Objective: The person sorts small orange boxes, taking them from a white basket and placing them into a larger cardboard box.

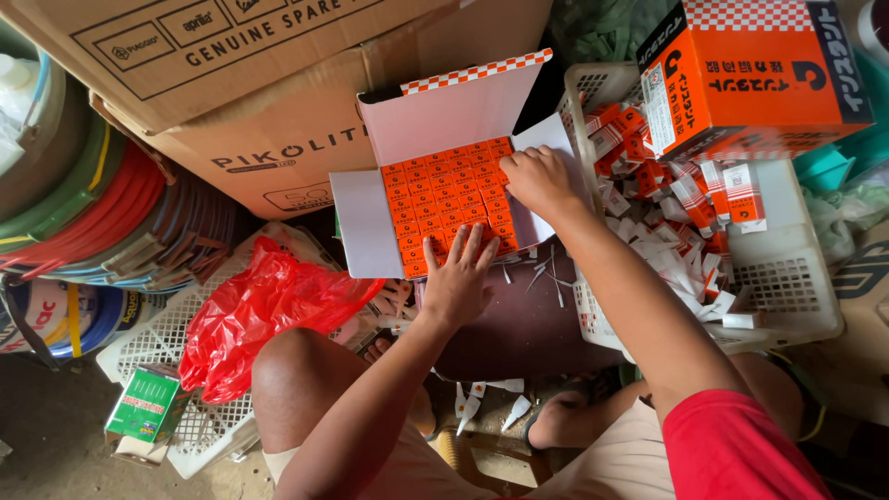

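Place: a cramped stockroom or packing corner of a small shop, where I sit low on the floor.
Stock: big brown cardboard cartons (pixel 278 102) stacked just beyond my left hand (pixel 458 282).
Goods: an open box of small orange packets (pixel 444 199) under my hands.
Bins: white plastic crates (pixel 787 278) of loose packets beside my right hand (pixel 537 181).
Clutter: coiled coloured hoses (pixel 102 222) far left.
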